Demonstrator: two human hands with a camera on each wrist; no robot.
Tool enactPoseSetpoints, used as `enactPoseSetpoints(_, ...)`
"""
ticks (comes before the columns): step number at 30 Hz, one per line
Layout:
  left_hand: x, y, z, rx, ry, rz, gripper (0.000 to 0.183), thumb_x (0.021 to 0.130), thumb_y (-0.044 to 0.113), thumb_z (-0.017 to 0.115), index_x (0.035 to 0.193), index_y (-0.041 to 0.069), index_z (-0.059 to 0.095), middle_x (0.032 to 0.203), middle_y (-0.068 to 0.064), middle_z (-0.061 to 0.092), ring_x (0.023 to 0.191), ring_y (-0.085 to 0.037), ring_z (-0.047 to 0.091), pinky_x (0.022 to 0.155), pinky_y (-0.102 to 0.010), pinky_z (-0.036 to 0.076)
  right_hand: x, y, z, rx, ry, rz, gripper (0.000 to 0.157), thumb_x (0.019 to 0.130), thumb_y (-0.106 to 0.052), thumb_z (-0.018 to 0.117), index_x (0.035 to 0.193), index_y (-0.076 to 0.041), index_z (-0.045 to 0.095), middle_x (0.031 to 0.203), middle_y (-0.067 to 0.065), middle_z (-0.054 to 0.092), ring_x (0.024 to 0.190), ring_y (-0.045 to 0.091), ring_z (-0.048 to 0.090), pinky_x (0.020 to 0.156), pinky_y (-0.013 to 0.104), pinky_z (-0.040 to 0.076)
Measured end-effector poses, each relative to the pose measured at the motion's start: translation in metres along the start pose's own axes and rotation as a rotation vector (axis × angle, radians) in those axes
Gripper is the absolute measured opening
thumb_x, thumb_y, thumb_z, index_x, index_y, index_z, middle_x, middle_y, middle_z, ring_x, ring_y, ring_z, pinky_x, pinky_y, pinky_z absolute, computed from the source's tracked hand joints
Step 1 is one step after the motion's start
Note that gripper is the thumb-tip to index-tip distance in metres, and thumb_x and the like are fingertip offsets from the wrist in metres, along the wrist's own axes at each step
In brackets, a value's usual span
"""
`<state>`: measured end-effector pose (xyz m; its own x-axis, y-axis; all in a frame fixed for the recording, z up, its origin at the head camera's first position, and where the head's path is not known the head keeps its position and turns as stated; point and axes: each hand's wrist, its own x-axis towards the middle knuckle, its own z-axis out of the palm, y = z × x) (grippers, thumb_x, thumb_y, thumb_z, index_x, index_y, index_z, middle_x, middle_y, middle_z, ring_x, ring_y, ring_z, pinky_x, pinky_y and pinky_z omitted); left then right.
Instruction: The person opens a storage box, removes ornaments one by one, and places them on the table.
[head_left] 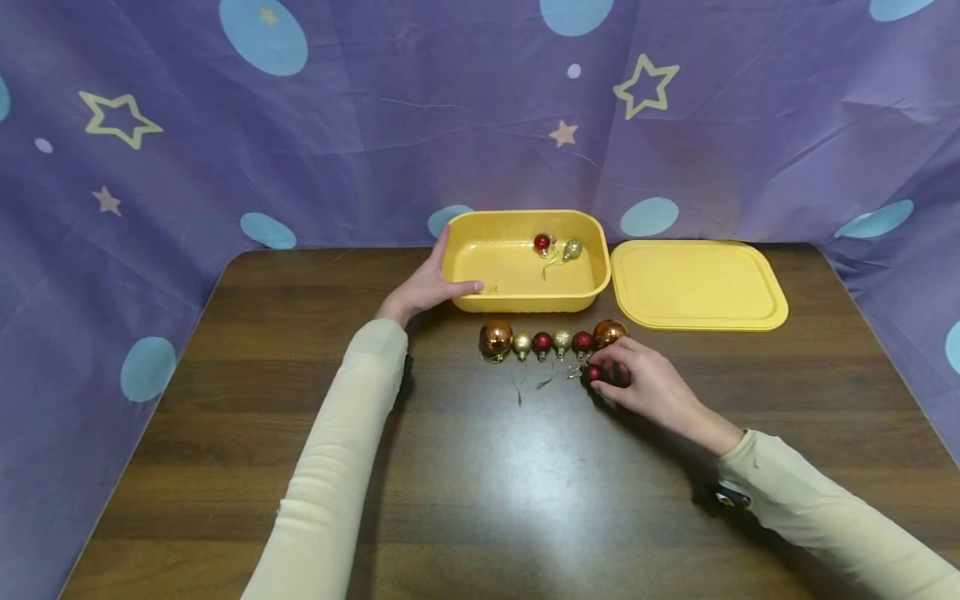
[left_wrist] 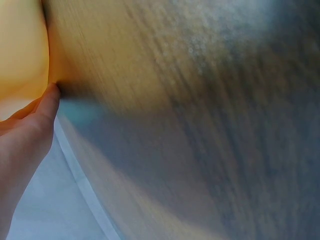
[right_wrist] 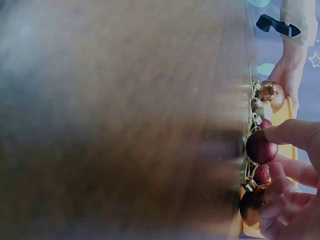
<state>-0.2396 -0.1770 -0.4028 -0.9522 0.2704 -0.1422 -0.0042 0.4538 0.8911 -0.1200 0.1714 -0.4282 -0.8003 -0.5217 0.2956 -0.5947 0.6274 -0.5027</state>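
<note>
My left hand [head_left: 426,292] grips the left end of a yellow plastic box [head_left: 525,305], its thumb along the front rim and its fingers at the left wall. In the box lie a shiny red Christmas ball [head_left: 542,242] and a gold ornament [head_left: 572,249]. A matte dark red Christmas ball [right_wrist: 261,147] is pinched between the thumb and fingers of my right hand [head_left: 654,380]. Just beyond it runs a row of ornaments: a large copper ball [head_left: 496,337] at the left end, another copper ball [head_left: 608,332] at the right, and small gold and red balls between.
A yellow lid [head_left: 701,285] lies flat on the wooden table [head_left: 480,517], right of the box. Thin hanging strings [head_left: 517,387] trail from the row toward the front. Behind the table hangs a purple cloth [head_left: 450,108] with stars and blue spots.
</note>
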Motion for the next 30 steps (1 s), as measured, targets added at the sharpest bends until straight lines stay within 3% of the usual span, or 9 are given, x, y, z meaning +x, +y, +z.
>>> enactPoseSetpoints(18, -0.002, -0.002, 0.001, -0.034, 0.001, -0.006, 0.117, 0.081, 0.024, 0.078, 0.155, 0.026, -0.013, 0.160, -0.013, -0.003, 0.135, -0.030, 0.032, 0.114, -0.038, 0.018, 0.002, -0.005, -0.002, -0.017, -0.021, 0.047, 0.032, 0.076, -0.011, 0.082, 0.104, -0.004, 0.069, 0.089, 0.004, 0.062, 0.071, 0.017, 0.058, 0.059, 0.032, 0.047)
enactPoseSetpoints(24, -0.003, -0.001, 0.000, -0.029, 0.000, -0.007, 0.117, 0.082, 0.023, 0.078, 0.154, 0.026, -0.014, 0.160, -0.014, -0.004, 0.137, -0.031, 0.030, 0.114, -0.039, 0.017, 0.004, -0.004, -0.010, 0.031, 0.034, 0.007, 0.029, 0.074, -0.004, 0.081, 0.100, -0.005, 0.068, 0.085, 0.004, 0.061, 0.062, 0.017, 0.051, 0.054, 0.028, 0.042)
enactPoseSetpoints(30, -0.001, -0.001, 0.000, -0.016, 0.004, 0.002, 0.116, 0.081, 0.026, 0.078, 0.155, 0.026, -0.012, 0.161, -0.012, -0.004, 0.139, -0.030, 0.024, 0.114, -0.038, 0.016, 0.011, -0.001, -0.019, 0.096, 0.087, -0.047, 0.028, 0.074, 0.004, 0.078, 0.099, -0.002, 0.068, 0.086, 0.007, 0.063, 0.064, 0.015, 0.053, 0.054, 0.029, 0.046)
